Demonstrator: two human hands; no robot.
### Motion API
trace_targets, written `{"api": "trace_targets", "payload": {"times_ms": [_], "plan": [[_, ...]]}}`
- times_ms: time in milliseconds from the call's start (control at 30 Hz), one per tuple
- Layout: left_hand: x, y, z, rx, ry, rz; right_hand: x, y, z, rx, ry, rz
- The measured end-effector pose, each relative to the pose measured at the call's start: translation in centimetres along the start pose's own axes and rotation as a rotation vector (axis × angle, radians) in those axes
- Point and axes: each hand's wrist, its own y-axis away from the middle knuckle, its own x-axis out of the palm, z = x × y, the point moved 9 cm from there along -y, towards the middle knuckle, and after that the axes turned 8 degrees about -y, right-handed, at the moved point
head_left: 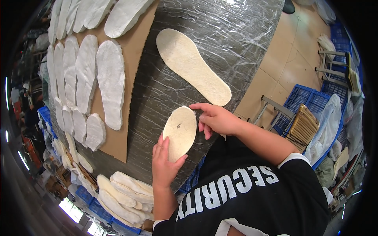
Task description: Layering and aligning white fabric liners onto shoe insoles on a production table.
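My left hand (164, 167) grips a cream felt-like insole (182, 135) by its lower part, thumb on one edge and fingers on the other. A small dark handwritten mark shows on the insole's upper face. Beside the insole's rounded top end, my right hand (217, 120) has its index finger stretched to the edge, touching it or nearly so. The other right fingers are loosely bent and apart, with nothing in them. Farther off, a second cream insole (191, 65) lies flat and slantwise on the film-covered table (147, 106).
At left, a cardboard sheet (118, 143) carries rows of fluffy white insoles (110, 78). More insoles (122, 196) are piled at the lower left. To the right, beyond the table edge, stand a bamboo-slat stool (302, 128) and blue plastic crates (301, 98) on a tiled floor (281, 70).
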Motion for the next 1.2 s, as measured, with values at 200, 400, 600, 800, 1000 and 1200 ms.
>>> {"api": "trace_targets", "payload": {"times_ms": [200, 400, 600, 800, 1000, 1200], "plan": [[0.2, -0.2, 0.4, -0.022, 0.015, 0.024, -0.8, 0.9, 1.1, -0.150, 0.000, -0.098], [-0.1, -0.5, 0.3, -0.012, 0.008, 0.047, 0.3, 1.9, 5.1, -0.635, 0.753, -0.194], [0.2, -0.5, 0.5, -0.025, 0.032, 0.044, 7.5, 1.7, 5.9, -0.824, 1.285, 0.166], [-0.7, -0.1, 0.8, -0.041, 0.149, 0.025, 8.9, -0.9, 4.2, -0.685, 1.484, 0.252], [-1.9, 3.0, 5.4, -0.330, 0.226, -0.089, 9.4, -1.2, 4.2, -0.636, 1.550, 0.286], [-0.9, 3.6, 7.6, -0.367, 0.365, -0.107, 10.1, -1.8, 4.5, -0.602, 1.593, 0.292]]}}
